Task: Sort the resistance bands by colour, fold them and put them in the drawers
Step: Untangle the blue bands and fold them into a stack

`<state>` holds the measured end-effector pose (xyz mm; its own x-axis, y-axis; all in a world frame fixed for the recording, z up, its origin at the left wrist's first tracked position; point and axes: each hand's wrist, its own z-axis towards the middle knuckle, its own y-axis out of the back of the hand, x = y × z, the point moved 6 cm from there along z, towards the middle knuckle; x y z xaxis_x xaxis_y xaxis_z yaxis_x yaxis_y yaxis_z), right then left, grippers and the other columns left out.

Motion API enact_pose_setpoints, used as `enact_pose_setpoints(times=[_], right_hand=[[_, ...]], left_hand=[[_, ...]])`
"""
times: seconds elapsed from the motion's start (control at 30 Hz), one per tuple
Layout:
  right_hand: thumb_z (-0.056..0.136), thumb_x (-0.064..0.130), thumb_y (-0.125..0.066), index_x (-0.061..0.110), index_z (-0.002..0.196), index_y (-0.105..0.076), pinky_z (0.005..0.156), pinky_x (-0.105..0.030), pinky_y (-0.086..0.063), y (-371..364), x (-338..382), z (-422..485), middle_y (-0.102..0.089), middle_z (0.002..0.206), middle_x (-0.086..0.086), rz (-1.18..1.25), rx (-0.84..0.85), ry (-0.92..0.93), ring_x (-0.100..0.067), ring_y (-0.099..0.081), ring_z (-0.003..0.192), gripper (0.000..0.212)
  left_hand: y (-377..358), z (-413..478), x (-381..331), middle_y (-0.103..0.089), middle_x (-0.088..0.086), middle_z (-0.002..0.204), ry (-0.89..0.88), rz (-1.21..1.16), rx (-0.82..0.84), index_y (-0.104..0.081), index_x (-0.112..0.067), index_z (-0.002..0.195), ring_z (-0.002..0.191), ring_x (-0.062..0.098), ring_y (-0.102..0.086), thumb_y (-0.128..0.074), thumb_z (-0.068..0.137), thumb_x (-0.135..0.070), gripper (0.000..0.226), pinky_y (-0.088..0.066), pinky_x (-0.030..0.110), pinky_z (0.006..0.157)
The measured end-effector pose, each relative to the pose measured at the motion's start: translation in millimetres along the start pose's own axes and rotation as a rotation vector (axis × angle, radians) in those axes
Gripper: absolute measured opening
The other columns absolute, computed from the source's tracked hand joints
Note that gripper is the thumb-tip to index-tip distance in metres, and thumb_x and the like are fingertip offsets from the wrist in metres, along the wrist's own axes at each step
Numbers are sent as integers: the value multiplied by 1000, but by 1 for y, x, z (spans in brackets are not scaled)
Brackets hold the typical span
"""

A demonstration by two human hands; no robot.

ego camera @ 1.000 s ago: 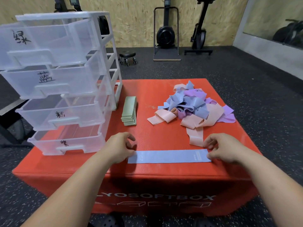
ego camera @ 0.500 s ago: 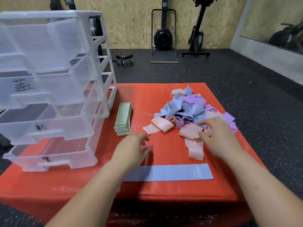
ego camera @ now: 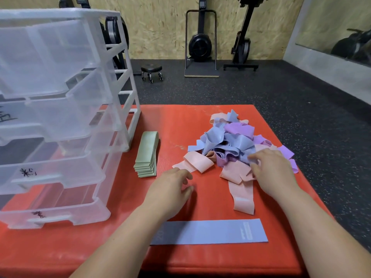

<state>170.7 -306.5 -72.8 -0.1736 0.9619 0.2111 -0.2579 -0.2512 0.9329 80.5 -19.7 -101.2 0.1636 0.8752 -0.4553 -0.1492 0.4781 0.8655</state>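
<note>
Fingers (ego camera: 257,157) of the right hand (ego camera: 271,173) lay on the pile of bands (ego camera: 230,141), tips touching a crumpled blue band (ego camera: 245,155) just ahead; pinching or not, I could not tell. The left hand (ego camera: 170,189) hovered empty, fingers loosely curled, farther from the pile. A flat blue strip (ego camera: 208,231) lay crosswise behind both.

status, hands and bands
Left hand open above red box. Right hand on tangled blue, pink, purple band pile, grip unclear. Flat blue band unfolded, unobstructed.
</note>
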Motion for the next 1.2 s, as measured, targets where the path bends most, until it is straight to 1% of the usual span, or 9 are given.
enact_pose_setpoints(times=[0.2,0.27,0.4,0.53,0.67,0.8,0.93,1.07,1.2], right_hand=[[88,8,-76,27,93,-76,80,-30,-54,59,41,-28,-70,95,14,514,-254,136,-7,-68,84,20],[88,6,-76,29,93,-72,79,-25,-54,59,64,-47,-69,91,17,584,-196,207,-5,-67,85,24],[86,19,-73,34,99,-60,80,-38,-57,18,93,-83,-69,94,21,547,110,313,-5,-68,87,24],[83,20,-71,34,99,-61,86,-37,-58,-2,98,-100,-73,97,20,605,263,321,-2,-70,97,23],[84,6,-72,30,92,-69,85,-30,-59,2,83,-96,-74,92,19,615,200,239,0,-72,91,25],[86,10,-76,32,92,-70,72,-19,-52,10,59,-82,-72,85,16,570,106,70,0,-67,70,24],[92,30,-75,30,91,-67,69,-28,-54,15,56,-74,-75,71,13,600,153,-40,-6,-69,66,8],[92,39,-77,31,106,-63,63,-38,-59,3,67,-77,-77,75,1,917,323,-258,-21,-72,63,22],[86,4,-78,22,109,-70,66,-31,-54,15,68,-69,-69,80,4,1100,131,-302,-11,-62,65,31]], left_hand=[[5,2,-12,-71,-15,92,67,-187,-20,-73,-30,107,83,5,-66,-71,95,-32,12,-53,29,82],[4,1,-20,-75,-13,88,146,-391,-3,-75,-26,100,78,3,-67,-71,99,-30,6,-52,24,76],[-17,-10,-41,-76,4,89,403,-1008,217,-71,-1,107,81,18,-72,-57,109,-33,36,-56,30,73],[-30,-18,-34,-77,23,96,403,-893,215,-73,-4,105,80,21,-71,-69,102,-13,10,-61,38,83],[-27,-20,-29,-76,14,81,416,-824,162,-73,-11,96,74,22,-71,-69,95,4,16,-61,39,77],[-17,-17,-26,-71,6,73,409,-792,103,-77,-16,94,64,17,-65,-69,93,1,19,-57,35,69],[-3,-15,-34,-72,4,73,411,-914,61,-78,-13,95,66,14,-64,-72,90,0,15,-48,28,64],[2,-16,-48,-78,4,81,397,-1044,101,-74,-12,100,79,14,-75,-77,93,-4,11,-47,31,72],[2,-18,-53,-80,11,89,410,-1011,141,-71,-10,102,80,15,-76,-81,90,-8,15,-47,27,67]])
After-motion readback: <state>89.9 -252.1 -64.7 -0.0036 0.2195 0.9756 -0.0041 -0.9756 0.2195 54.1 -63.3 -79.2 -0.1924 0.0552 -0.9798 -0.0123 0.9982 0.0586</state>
